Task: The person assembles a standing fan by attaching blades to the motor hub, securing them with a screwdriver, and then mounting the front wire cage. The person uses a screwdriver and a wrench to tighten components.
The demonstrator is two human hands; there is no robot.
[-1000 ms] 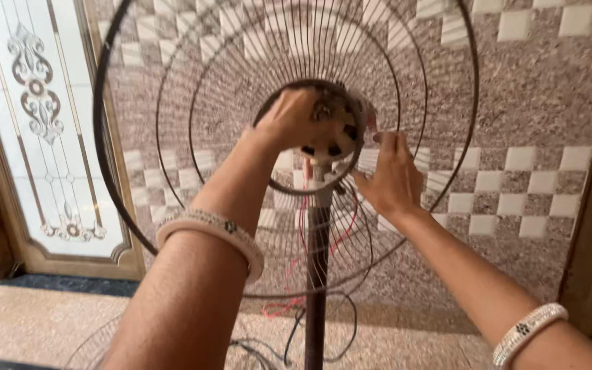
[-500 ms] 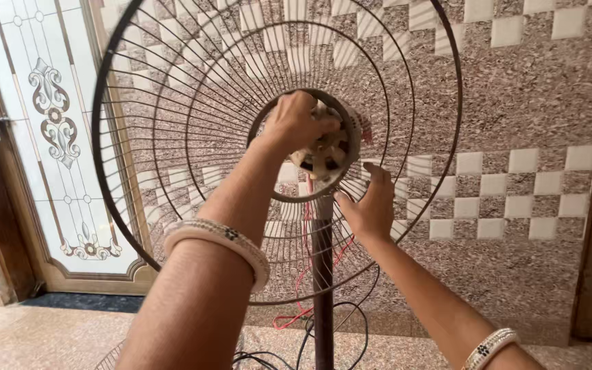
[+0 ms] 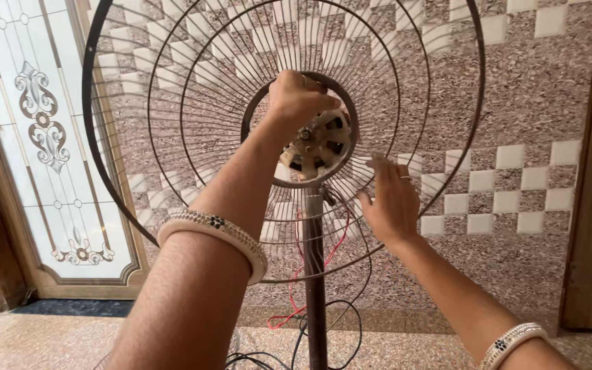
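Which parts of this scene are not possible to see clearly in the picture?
Head view, the only one:
- Left hand fingertips: curled over the motor, so what they grip is hidden.
- Fan guard top: cut off by the upper edge.
- Stand base: cut off by the bottom edge.
- Right hand: motion-blurred, so whether it touches the guard is unclear.
- Wires: partly behind the stand, ends not visible.
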